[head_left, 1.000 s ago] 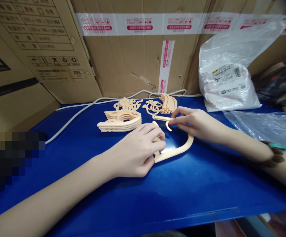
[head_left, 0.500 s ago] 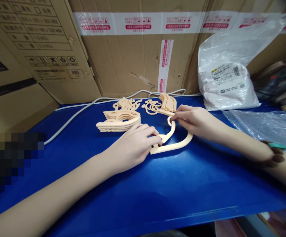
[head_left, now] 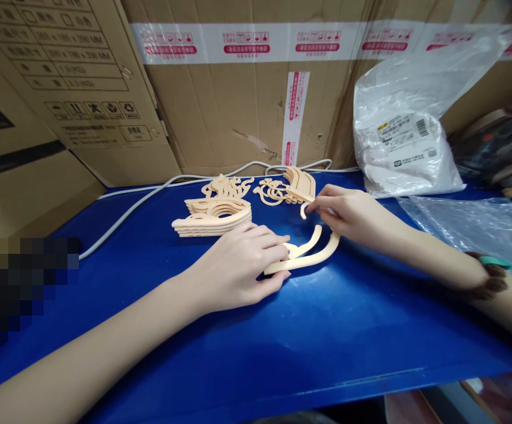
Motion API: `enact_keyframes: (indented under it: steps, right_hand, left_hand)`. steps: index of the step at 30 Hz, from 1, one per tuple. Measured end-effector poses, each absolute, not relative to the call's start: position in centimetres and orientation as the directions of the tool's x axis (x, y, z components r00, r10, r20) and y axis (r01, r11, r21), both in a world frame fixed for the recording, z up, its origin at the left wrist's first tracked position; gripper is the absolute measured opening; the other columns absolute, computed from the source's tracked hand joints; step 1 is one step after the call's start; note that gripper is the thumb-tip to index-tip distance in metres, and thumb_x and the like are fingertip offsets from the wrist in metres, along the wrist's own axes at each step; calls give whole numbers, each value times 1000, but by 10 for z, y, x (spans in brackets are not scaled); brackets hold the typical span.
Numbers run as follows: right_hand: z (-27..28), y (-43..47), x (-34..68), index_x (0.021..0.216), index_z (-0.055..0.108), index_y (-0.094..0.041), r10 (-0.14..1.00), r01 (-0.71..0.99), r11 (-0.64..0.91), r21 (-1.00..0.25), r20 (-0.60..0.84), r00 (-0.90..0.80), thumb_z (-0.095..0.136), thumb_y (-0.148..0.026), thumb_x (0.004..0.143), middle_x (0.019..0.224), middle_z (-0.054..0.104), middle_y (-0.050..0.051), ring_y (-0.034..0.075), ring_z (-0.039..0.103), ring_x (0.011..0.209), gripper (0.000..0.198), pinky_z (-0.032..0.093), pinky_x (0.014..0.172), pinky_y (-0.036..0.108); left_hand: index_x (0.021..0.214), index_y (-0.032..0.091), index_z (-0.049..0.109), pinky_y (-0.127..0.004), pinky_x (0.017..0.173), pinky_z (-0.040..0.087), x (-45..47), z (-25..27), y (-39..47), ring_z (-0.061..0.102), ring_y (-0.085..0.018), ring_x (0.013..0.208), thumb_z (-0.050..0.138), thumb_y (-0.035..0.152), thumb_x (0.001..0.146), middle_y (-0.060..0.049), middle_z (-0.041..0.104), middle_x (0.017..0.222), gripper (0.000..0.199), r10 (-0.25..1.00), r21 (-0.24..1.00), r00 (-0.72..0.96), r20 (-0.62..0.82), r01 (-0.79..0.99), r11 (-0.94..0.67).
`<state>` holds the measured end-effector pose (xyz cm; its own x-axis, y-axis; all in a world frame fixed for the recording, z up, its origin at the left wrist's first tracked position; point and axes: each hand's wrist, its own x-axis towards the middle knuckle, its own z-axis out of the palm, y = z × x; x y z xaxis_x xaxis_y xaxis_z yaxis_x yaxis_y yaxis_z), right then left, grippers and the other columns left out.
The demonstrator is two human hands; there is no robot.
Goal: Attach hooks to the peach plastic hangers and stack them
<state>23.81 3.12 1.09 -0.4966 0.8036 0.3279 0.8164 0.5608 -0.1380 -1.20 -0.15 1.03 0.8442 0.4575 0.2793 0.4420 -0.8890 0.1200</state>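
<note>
Beige curved plastic pieces, apparently parts of a folding clothes hanger (head_left: 302, 260), lie at the middle of the blue table. My left hand (head_left: 251, 265) is closed round their left end, thumb below and fingers on top. With finger and thumb, my right hand (head_left: 346, 213) pinches a small beige hook (head_left: 303, 211) above the right ends of the curved pieces. Part of the hook is hidden by the fingers. Just beyond my left hand is a stack of beige folded hangers (head_left: 211, 224).
Behind lie a pile of loose beige hooks (head_left: 227, 187), more curled pieces (head_left: 271, 191) and a bundle of curved arms (head_left: 300, 182). A white cable (head_left: 136, 200) runs along the back. Cardboard boxes (head_left: 238, 112) wall the rear; a white plastic bag (head_left: 408, 141) stands at right.
The curved pieces have swung closer together and shifted slightly left. My left thumb has come out below them. The hook in my right hand now shows apart from the inner curved piece.
</note>
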Motion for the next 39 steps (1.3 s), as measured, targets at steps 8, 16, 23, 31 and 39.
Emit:
enact_keyframes:
  steps: [8, 16, 23, 31, 39]
  right_hand:
    - [9, 31, 238, 101, 69, -20, 796, 817, 567, -106, 323, -511, 45, -14, 88, 100, 61, 7, 17, 62, 78, 28, 45, 71, 29]
    - [11, 29, 237, 102, 68, -22, 807, 831, 553, -59, 287, -517, 44, -15, 89, 102, 61, 6, 17, 62, 79, 29, 44, 70, 29]
    - [12, 28, 236, 102, 68, -21, 814, 832, 551, -70, 265, -517, 43, -15, 89, 102, 60, 6, 18, 62, 81, 29, 44, 72, 30]
    - [11, 28, 236, 103, 68, -20, 806, 821, 566, -69, 257, -534, 43, -17, 91, 102, 61, 6, 19, 62, 83, 27, 44, 74, 31]
    - [11, 26, 233, 102, 68, -20, 802, 817, 573, -70, 253, -541, 43, -17, 91, 98, 61, 6, 18, 62, 82, 27, 44, 73, 29]
  left_hand:
    - [90, 16, 64, -32, 82, 42, -13, 9, 0, 58, -20, 98, 47, 26, 94, -7, 62, 118, 20, 429, 46, 850, 306, 437, -898]
    - [91, 17, 64, -30, 72, 42, -12, 7, 2, 55, -16, 85, 46, 24, 95, -5, 59, 109, 20, 477, 23, 825, 303, 494, -869]
    - [96, 15, 66, -30, 79, 47, -15, 3, 3, 59, -17, 93, 45, 22, 96, -5, 61, 112, 22, 485, 42, 804, 345, 502, -864]
    - [102, 15, 66, -32, 80, 51, -15, 1, 5, 61, -19, 95, 46, 22, 97, -5, 64, 112, 22, 458, 24, 805, 377, 486, -874]
    - [102, 14, 67, -33, 80, 53, -14, 1, 5, 62, -20, 95, 47, 21, 96, -5, 66, 111, 22, 432, 0, 805, 407, 472, -881]
